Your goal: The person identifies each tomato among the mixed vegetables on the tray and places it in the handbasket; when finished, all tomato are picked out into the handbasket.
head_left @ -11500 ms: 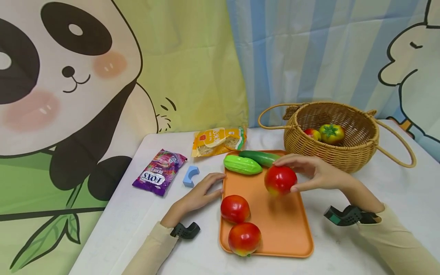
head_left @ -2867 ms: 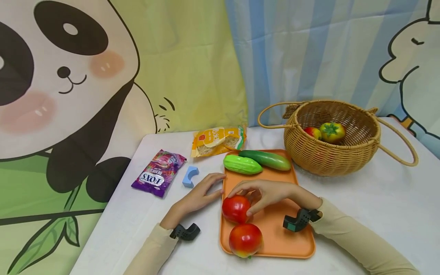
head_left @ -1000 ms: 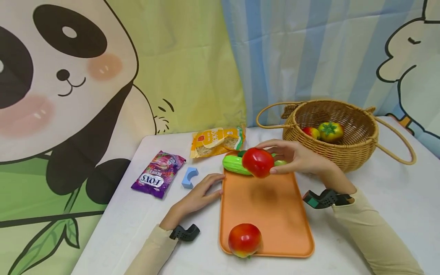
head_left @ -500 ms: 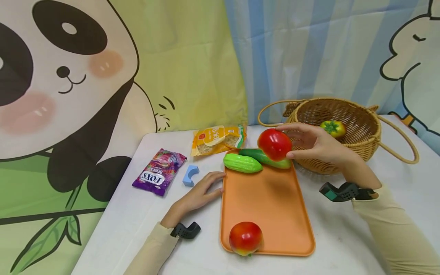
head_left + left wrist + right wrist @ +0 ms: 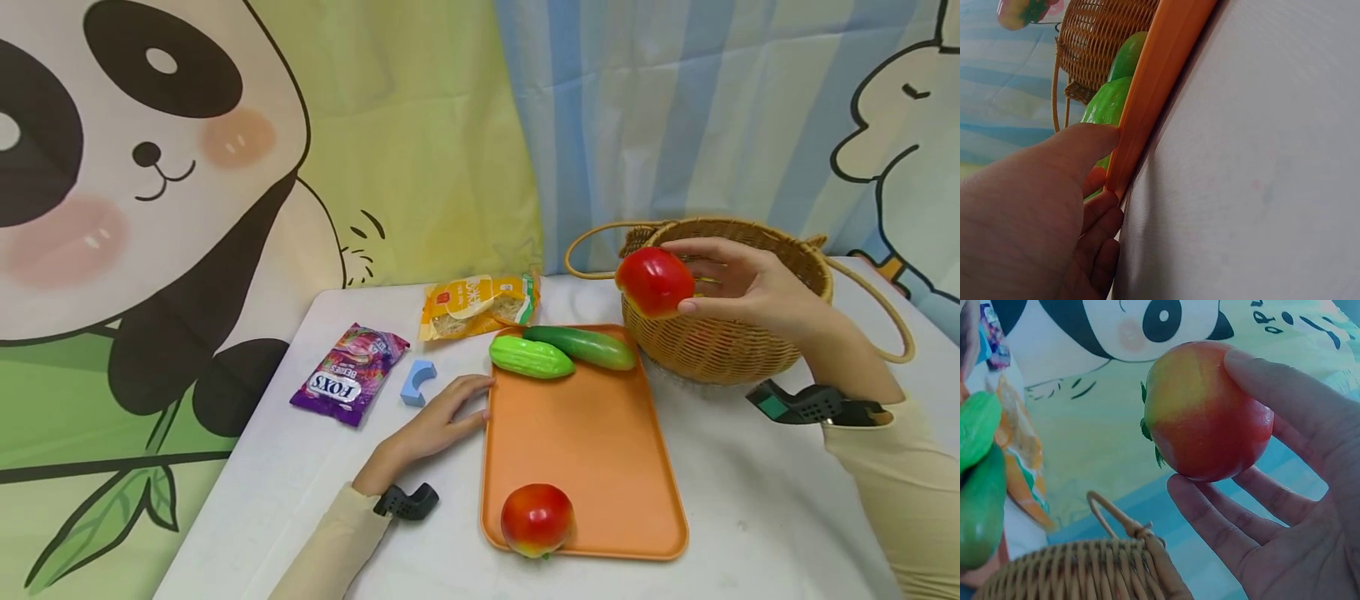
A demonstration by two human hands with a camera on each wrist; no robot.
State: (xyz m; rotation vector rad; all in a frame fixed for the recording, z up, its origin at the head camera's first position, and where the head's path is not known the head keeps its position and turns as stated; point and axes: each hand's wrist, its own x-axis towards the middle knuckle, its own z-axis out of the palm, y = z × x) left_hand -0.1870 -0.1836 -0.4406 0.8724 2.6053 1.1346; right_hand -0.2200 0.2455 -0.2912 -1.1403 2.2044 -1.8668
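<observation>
My right hand (image 5: 757, 287) holds a red-and-yellow toy tomato (image 5: 655, 282) in the air, its fingertips above and thumb below, in front of the wicker basket's (image 5: 712, 354) left side. Green leaves show on the tomato (image 5: 1207, 412) in the right wrist view, where the basket rim lies below it. Left of the orange tray (image 5: 585, 450), my left hand (image 5: 435, 425) rests with relaxed fingers; its thumb touches the tray's side (image 5: 1141, 106) in the left wrist view. A second toy tomato (image 5: 537, 519) sits at the tray's near left corner. The basket's contents are mostly hidden behind my right hand.
At the tray's far end lie a bumpy light-green vegetable (image 5: 531, 357) and a dark-green cucumber (image 5: 588, 347). Left of the tray are a blue arch block (image 5: 416, 383) and a purple Fox's candy bag (image 5: 348, 375). An orange food packet (image 5: 480, 308) lies behind the tray.
My right hand took the upper-left tomato off the tray and has carried it up and right to the basket. The tomato held earliest is gone from view. My left hand stays put.
</observation>
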